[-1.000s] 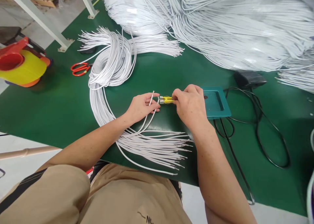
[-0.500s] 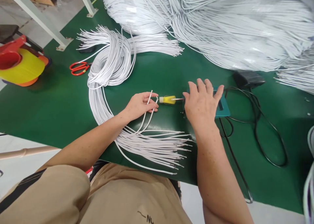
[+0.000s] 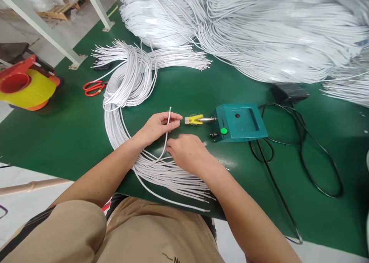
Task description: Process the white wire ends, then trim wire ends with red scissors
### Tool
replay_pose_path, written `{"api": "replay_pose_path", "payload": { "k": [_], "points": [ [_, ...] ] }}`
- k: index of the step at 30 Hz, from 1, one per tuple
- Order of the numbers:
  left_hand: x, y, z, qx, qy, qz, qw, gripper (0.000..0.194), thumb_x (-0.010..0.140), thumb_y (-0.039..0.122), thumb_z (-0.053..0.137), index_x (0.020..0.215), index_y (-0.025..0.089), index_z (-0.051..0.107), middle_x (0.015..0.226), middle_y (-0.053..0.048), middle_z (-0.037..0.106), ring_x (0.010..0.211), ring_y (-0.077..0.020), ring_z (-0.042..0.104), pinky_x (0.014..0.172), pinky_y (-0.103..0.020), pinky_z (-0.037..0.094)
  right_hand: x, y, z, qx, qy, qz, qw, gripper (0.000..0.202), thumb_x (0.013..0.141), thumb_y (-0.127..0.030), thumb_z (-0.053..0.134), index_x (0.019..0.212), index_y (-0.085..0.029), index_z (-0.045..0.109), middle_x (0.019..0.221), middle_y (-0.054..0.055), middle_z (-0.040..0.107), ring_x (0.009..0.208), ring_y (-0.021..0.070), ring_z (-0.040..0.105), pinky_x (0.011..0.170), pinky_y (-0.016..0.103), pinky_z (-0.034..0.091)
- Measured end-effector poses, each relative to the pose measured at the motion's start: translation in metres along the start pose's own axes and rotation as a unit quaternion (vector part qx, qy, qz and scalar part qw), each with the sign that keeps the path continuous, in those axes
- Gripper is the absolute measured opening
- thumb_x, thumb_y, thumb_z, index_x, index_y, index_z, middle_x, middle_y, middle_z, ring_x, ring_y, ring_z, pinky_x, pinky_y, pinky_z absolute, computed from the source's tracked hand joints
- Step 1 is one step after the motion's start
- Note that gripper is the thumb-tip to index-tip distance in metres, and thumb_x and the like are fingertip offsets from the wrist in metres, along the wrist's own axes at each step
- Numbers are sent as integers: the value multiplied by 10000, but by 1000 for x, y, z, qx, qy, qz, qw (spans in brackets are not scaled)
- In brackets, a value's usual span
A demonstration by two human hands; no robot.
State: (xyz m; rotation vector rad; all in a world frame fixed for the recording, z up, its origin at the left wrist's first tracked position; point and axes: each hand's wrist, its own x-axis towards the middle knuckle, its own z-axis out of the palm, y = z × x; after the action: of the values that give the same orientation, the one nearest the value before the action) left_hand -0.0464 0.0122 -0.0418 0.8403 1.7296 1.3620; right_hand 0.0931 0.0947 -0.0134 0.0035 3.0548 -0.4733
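Note:
Between the fingers of my left hand (image 3: 160, 127) one white wire (image 3: 166, 140) stands up, its tip above the hand. My right hand (image 3: 187, 150) is closed just below and to the right, over the loose ends of the white wire bundle (image 3: 175, 180); what its fingertips hold is hidden. Just right of my left fingertips is a yellow clip-like piece (image 3: 196, 119) on a metal rod, which joins a teal device (image 3: 240, 122) with a green button. The bundle curves up into a coil (image 3: 127, 78) at the left.
Red-handled scissors (image 3: 94, 88) lie left of the coil. Large heaps of white wire (image 3: 273, 36) cover the back. A black box (image 3: 289, 93) and black cables (image 3: 302, 140) are at the right. A yellow and red tape dispenser (image 3: 27, 88) stands at the far left.
My right hand has left the teal device and moved left and down to the wires beside my left hand. One wire now stands in my left hand where two were.

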Motion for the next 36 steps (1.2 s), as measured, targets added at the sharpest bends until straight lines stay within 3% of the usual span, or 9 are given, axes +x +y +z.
{"api": "replay_pose_path", "payload": {
  "k": [3, 6, 8, 10, 15, 21, 26, 32, 36],
  "points": [
    [-3, 2, 3, 101, 14, 39, 994, 357, 777, 422, 659, 1013, 155, 673, 911, -52, 649, 748, -124, 541, 687, -238, 413, -4, 12, -12, 154, 4, 119, 981, 278, 881, -221, 464, 652, -172, 614, 622, 33, 604, 557, 138, 507, 559, 279, 320],
    [-8, 4, 11, 201, 32, 111, 973, 279, 809, 416, 622, 936, 177, 685, 854, -36, 629, 734, -130, 531, 672, -247, 395, -3, 28, -18, 297, 175, 205, 916, 239, 890, -286, 479, 753, -172, 638, 622, 2, 600, 555, 107, 502, 615, 257, 373],
    [-11, 5, 17, 257, 32, 159, 953, 227, 821, 387, 611, 841, 171, 679, 749, -22, 582, 671, -117, 497, 634, -245, 371, 1, 35, -15, 373, 232, 217, 872, 214, 828, -378, 581, 881, -183, 655, 632, -15, 596, 552, 105, 494, 623, 254, 396],
    [-13, 7, 22, 282, 24, 179, 942, 224, 816, 363, 618, 740, 154, 646, 676, -13, 536, 620, -105, 462, 609, -242, 356, 4, 37, -10, 435, 235, 197, 847, 245, 759, -398, 654, 875, -182, 659, 668, -9, 612, 584, 113, 511, 630, 256, 413],
    [-14, 9, 21, 87, -8, 66, 994, 303, 714, 351, 723, 923, 150, 635, 812, -33, 606, 715, -126, 554, 658, -241, 453, 6, 34, -7, 548, 238, 201, 776, 215, 716, -358, 691, 710, -149, 641, 643, 11, 610, 587, 115, 522, 596, 251, 415],
    [-10, 12, 17, -89, 39, 12, 995, 415, 644, 274, 786, 935, 135, 524, 794, -19, 614, 674, -112, 615, 607, -213, 492, 8, 30, -8, 611, 232, 216, 726, 173, 758, -300, 633, 754, -131, 667, 491, -39, 434, 440, 67, 344, 451, 228, 282],
    [-12, 17, 22, -100, 47, 28, 993, 455, 663, 278, 773, 891, 160, 398, 751, -1, 636, 646, -121, 641, 597, -209, 487, 9, 27, -7, 750, 197, 210, 596, 171, 695, -280, 680, 667, -132, 601, 569, -28, 444, 484, 55, 320, 447, 212, 314],
    [-17, 18, 30, -83, 16, 56, 995, 386, 735, 196, 693, 826, 177, 318, 747, 7, 645, 642, -115, 646, 607, -214, 491, 7, 31, -13, 750, 164, 204, 608, 381, 735, -517, 648, 728, -137, 627, 531, -49, 322, 439, 59, 304, 400, 215, 277],
    [-20, 18, 33, -78, 9, 63, 995, 349, 743, 150, 666, 816, 173, 326, 766, 7, 643, 667, -103, 648, 646, -213, 501, 6, 32, -12, 747, 143, 214, 612, 384, 673, -470, 735, 633, -133, 554, 504, -57, 302, 445, 58, 329, 409, 209, 252]
  ]
}}
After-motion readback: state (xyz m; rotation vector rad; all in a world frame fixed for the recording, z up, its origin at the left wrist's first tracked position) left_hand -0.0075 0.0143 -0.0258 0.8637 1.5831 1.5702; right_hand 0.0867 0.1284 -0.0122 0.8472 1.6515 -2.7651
